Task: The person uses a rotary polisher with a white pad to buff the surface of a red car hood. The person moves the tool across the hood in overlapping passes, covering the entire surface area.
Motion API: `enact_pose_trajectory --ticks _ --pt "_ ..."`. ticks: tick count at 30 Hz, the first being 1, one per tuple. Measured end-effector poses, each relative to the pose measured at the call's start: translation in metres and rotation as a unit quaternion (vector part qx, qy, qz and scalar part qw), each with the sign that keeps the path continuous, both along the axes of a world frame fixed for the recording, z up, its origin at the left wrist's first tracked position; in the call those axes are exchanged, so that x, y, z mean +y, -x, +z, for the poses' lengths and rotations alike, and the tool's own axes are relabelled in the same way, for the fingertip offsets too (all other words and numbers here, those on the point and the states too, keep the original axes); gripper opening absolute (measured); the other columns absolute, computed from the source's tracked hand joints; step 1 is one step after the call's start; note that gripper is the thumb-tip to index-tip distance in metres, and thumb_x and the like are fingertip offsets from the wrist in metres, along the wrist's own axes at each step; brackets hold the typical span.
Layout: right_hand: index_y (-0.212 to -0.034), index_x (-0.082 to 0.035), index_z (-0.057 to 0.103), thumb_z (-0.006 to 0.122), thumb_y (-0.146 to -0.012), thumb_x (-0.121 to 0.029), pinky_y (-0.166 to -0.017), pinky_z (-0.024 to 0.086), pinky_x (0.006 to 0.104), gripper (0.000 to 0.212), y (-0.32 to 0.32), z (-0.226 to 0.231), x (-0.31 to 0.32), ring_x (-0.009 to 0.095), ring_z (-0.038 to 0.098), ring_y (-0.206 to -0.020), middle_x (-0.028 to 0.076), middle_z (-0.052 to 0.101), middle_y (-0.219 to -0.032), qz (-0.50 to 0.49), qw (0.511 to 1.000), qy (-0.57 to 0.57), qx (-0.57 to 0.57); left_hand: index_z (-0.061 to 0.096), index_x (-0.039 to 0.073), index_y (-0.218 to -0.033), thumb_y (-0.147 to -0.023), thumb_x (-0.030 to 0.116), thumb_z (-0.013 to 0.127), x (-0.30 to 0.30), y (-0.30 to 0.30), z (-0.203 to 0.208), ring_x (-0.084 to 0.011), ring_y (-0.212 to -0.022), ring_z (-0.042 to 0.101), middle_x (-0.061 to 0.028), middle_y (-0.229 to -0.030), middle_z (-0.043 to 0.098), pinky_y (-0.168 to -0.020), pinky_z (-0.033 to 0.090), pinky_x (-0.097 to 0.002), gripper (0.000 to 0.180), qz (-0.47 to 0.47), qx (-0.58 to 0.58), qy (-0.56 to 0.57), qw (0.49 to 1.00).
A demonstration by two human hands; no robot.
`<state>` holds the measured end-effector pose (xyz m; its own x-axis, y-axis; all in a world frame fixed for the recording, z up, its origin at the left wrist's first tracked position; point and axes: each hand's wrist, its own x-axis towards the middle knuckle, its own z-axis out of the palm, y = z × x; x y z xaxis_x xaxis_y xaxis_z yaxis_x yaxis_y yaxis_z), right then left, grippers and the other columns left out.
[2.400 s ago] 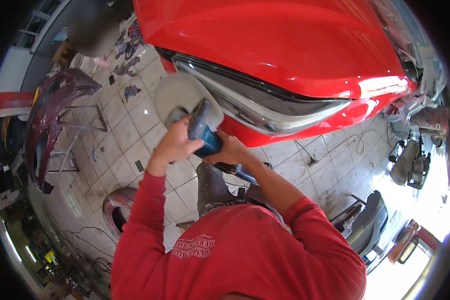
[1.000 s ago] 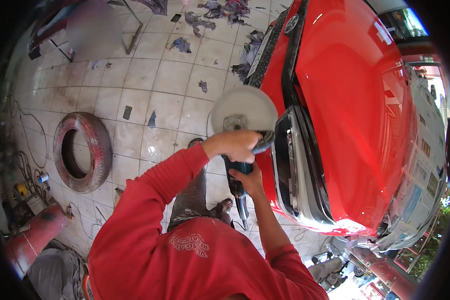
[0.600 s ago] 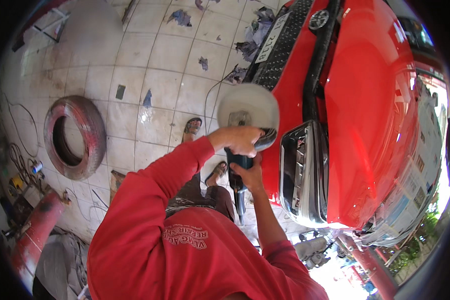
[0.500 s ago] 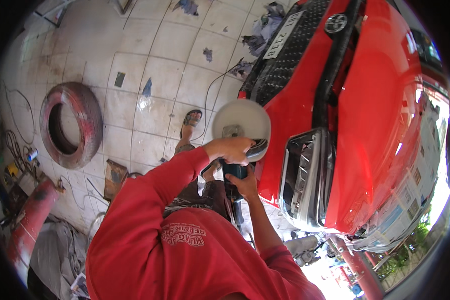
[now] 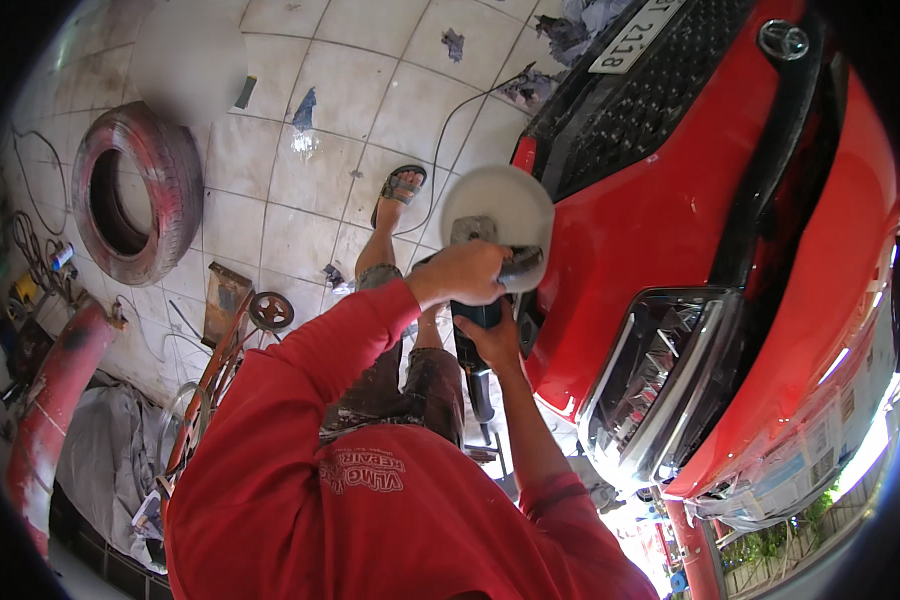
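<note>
Both my hands hold an electric polisher with a wide, round white pad [image 5: 495, 200]. My left hand [image 5: 467, 272] is closed around the black front handle [image 5: 522, 266], close to the polisher's grey metal head [image 5: 472, 229]. Just below, my right hand [image 5: 492, 338] grips the dark body [image 5: 475, 315], and the rear of the tool runs down beside my leg. The pad stands upright alongside the red front bumper [image 5: 610, 235] of a car; whether its face touches the paint I cannot tell. Below and right of the pad is the headlight [image 5: 645, 365].
A red-stained tyre [image 5: 175, 190] lies on the tiled floor to the left. The power cord [image 5: 442, 150] curves over the tiles past my sandalled foot [image 5: 398, 190]. Newspaper masking [image 5: 800, 470] covers part of the car. A red cylinder [image 5: 60, 400] and grey cloth [image 5: 105, 470] are at lower left.
The view has shifted, and the car looks larger and turned. Both hands have moved slightly with the polisher along the bumper, keeping the same grips.
</note>
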<state>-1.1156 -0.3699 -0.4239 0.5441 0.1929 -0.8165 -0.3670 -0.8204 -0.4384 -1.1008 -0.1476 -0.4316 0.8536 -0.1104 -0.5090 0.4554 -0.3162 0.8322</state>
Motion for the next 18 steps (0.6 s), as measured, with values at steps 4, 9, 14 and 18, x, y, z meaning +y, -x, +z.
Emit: enact_pose_trajectory --ticks 4,9,14,18 --pt "-0.138 0.0 0.06 0.097 -0.068 -0.042 -0.094 0.059 0.0407 0.09 0.007 -0.081 -0.004 0.03 0.076 -0.107 0.02 0.076 -0.12 -0.017 0.992 -0.031 0.123 0.076 0.0 -0.111 -0.078 0.021 0.077 0.011 0.005 -0.077 -0.0455 -0.101 0.075 -0.0281 -0.1 0.076 -0.091 0.06 -0.051 0.039 0.045 0.041 -0.008 0.998" --pt "-0.134 0.005 0.06 0.095 -0.074 -0.044 -0.088 0.06 0.0426 0.086 -0.013 -0.152 0.054 0.032 0.077 -0.1 0.022 0.076 -0.115 0.043 0.997 0.027 0.051 0.073 0.0 -0.107 -0.078 0.024 0.084 0.055 -0.019 -0.145 -0.0445 -0.101 0.074 -0.0283 -0.099 0.074 -0.085 0.058 -0.0497 0.04 0.027 0.026 -0.039 0.999" --pt "-0.139 -0.001 0.057 0.095 -0.071 -0.05 -0.098 0.057 0.0462 0.092 -0.032 -0.204 0.08 0.039 0.073 -0.113 0.024 0.074 -0.121 -0.013 0.998 0.055 -0.031 0.075 0.002 -0.112 -0.079 0.024 0.081 0.073 -0.06 -0.195 -0.0445 -0.096 0.074 -0.0249 -0.095 0.076 -0.083 0.059 -0.0512 0.04 -0.028 -0.04 -0.024 0.999" --pt "-0.14 -0.003 0.056 0.097 -0.07 -0.045 -0.097 0.057 0.045 0.092 -0.026 -0.229 0.039 0.038 0.072 -0.112 0.021 0.073 -0.122 0.036 0.996 0.024 -0.084 0.071 0.002 -0.118 -0.082 0.02 0.081 0.047 -0.037 -0.218 -0.0419 -0.092 0.075 -0.0252 -0.092 0.075 -0.081 0.059 -0.0471 0.042 0.011 -0.008 0.042 0.999"
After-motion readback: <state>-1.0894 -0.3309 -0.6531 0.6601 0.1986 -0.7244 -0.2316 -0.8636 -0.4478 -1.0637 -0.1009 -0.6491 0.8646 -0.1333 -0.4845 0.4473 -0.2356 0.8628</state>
